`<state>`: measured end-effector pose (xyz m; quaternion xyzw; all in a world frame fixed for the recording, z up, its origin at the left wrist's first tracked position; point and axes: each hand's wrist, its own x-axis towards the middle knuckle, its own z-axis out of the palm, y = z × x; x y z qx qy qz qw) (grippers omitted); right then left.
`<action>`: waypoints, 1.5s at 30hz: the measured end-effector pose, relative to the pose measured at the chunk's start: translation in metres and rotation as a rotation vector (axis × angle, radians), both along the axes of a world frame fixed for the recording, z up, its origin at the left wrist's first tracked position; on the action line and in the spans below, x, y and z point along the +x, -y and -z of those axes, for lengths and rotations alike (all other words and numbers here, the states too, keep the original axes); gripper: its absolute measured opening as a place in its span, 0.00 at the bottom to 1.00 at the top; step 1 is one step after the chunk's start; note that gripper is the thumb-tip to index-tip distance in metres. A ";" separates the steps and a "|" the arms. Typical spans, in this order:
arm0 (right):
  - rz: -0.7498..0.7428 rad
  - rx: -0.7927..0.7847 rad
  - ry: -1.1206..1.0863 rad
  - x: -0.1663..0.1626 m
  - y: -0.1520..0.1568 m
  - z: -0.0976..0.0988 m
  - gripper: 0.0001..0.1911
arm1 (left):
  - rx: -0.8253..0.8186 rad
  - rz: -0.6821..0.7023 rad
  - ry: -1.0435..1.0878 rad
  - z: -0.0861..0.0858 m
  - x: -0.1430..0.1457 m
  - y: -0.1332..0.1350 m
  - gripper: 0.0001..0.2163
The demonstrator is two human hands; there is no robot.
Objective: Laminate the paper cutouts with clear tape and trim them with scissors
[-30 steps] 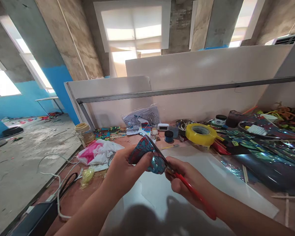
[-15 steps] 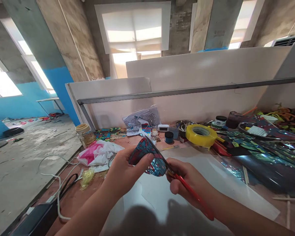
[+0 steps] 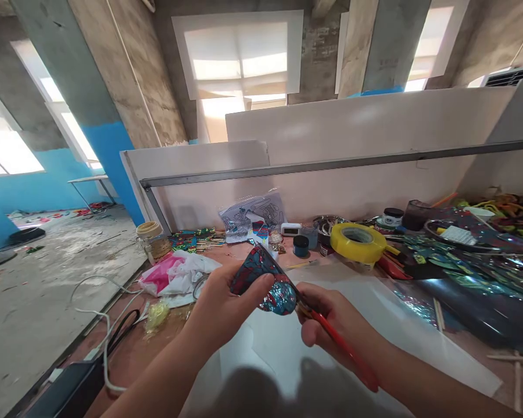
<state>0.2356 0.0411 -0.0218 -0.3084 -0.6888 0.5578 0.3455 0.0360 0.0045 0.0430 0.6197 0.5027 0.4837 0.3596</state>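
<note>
Between the fingers and thumb of my left hand (image 3: 230,305) is a small piece of shiny patterned sheet (image 3: 280,295), blue with dark red marks and a rounded lower edge. My right hand (image 3: 331,316) grips red-handled scissors (image 3: 344,343). Their dark blades run up along the right edge of the sheet and look closed or nearly so. Both hands are held close together above a white sheet (image 3: 357,313) on the table. My left fingers behind the patterned piece are hidden.
Behind the hands stand a yellow tape roll (image 3: 358,242), a dark-lidded jar (image 3: 300,246) and a small white device (image 3: 291,229). At left lie a white and pink plastic bag (image 3: 181,273), a glass jar (image 3: 153,241) and cables (image 3: 108,331). Shiny patterned strips (image 3: 457,261) cover the right side.
The view has shifted slightly, so the scene sits a little lower. Both hands, the patterned sheet and the scissors keep nearly the same pose.
</note>
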 end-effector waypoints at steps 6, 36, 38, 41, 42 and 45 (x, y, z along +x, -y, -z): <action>0.013 0.002 0.006 -0.003 0.004 -0.009 0.12 | -0.021 -0.033 -0.056 0.002 -0.002 0.000 0.14; 0.148 0.583 0.231 0.021 -0.011 -0.031 0.15 | 0.096 0.366 -0.172 0.034 0.001 -0.031 0.26; 0.217 0.804 0.366 0.031 -0.017 -0.033 0.20 | 0.124 0.384 -0.175 0.028 -0.015 -0.033 0.34; 0.318 1.161 0.565 0.040 -0.025 -0.033 0.24 | 0.177 0.307 -0.094 0.017 -0.036 -0.033 0.37; 0.337 1.252 0.607 0.042 -0.026 -0.032 0.24 | 0.186 0.265 -0.098 0.013 -0.039 -0.032 0.35; 0.342 1.397 0.693 0.041 -0.028 -0.030 0.22 | 0.135 0.138 -0.232 0.006 -0.039 -0.028 0.26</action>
